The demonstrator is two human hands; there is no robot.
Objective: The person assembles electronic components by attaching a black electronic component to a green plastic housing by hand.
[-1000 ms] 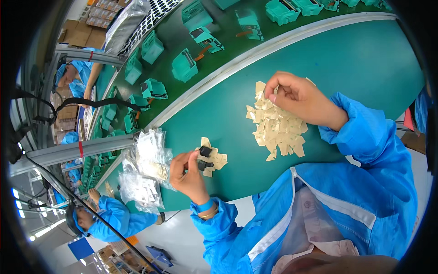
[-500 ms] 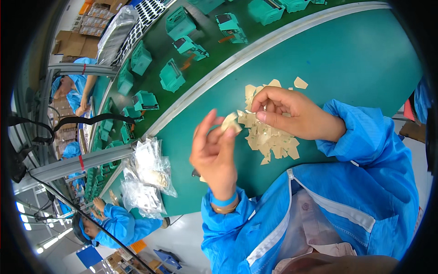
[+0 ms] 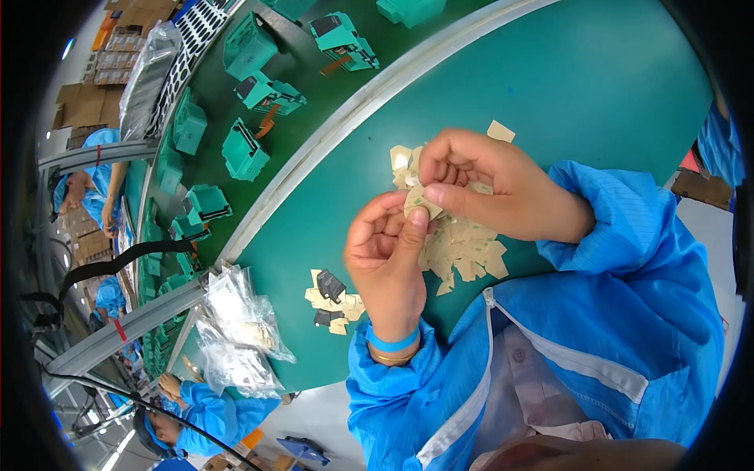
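Near the centre of the frame I see a beige piece [image 3: 422, 202], pinched in my left hand's [image 3: 385, 251] grip; my right hand [image 3: 491, 188] is at its edge, grip unclear. Just below, a pile [image 3: 463, 247] lies on the bench [image 3: 330, 204]; lower left, bags [image 3: 239, 330].

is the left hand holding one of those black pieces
No, the left hand pinches a tan piece, while the black pieces lie apart to its left.

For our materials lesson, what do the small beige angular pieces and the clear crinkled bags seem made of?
Small beige angular pieces: probably paper or thin card, mostly matte; they look flat with crisp edges.
Clear crinkled bags: likely thin plastic film, glossy; the folds catch bright highlights.
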